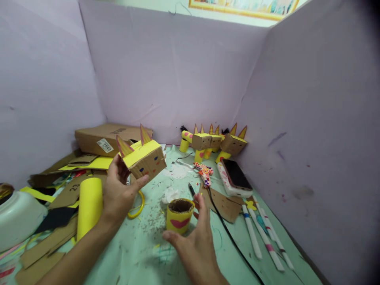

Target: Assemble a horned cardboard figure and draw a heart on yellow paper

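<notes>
My left hand point(123, 194) grips a small cardboard box head point(150, 164) by its left side. The head has a yellow paper top, two pointed ears and a drawn face, and it is tilted above the table. Around a short yellow cardboard tube point(178, 221) with a red heart shape curls my right hand point(197, 237). Its thumb is at the tube's lower front and its fingers at the right side; the open rim faces up. Yellow-handled scissors point(137, 206) lie partly hidden behind my left hand.
Finished box-headed figures point(212, 142) stand at the back. A patterned glue gun point(204, 172) trails a black cable point(230, 233). At right are a phone point(236, 174) and several white markers point(265, 237). A yellow roll point(90, 204), cardboard scraps and a carton point(101, 136) crowd the left.
</notes>
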The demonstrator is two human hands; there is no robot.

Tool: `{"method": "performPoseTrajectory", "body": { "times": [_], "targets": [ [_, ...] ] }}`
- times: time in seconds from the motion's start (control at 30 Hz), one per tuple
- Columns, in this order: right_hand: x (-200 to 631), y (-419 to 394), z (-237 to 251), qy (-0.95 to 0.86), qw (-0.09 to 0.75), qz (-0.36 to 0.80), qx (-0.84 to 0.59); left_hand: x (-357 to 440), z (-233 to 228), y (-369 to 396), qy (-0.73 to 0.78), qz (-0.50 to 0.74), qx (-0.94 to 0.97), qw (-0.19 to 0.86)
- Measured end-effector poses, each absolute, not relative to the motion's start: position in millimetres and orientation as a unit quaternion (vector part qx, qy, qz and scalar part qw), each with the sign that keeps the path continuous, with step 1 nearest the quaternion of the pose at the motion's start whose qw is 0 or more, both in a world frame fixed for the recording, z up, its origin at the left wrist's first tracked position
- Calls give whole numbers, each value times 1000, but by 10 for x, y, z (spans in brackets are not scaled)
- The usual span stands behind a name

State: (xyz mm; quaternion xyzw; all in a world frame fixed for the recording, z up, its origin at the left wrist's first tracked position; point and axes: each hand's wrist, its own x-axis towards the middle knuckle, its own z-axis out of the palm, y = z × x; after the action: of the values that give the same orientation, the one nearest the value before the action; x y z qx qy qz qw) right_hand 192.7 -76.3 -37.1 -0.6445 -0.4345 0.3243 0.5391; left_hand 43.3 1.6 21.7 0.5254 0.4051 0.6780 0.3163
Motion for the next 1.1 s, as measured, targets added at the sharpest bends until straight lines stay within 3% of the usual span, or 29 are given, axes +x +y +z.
{"method": "performPoseTrajectory", "body": {
  "times": [0.43,0.8,0.97,1.1],
  "targets": [
    [1539,-678,-621,-439,586,131,-669,616,393,-63,343,694,545,321],
    [1525,-730,-639,-433,609,267,-609,614,413,-157,319,680,540,380],
    [1651,-811,-537,-426,567,311,-632,567,457,-211,307,644,548,436],
    [1955,-813,-398,-523,543,321,-574,538,520,-242,301,622,543,476]
  ]
}}
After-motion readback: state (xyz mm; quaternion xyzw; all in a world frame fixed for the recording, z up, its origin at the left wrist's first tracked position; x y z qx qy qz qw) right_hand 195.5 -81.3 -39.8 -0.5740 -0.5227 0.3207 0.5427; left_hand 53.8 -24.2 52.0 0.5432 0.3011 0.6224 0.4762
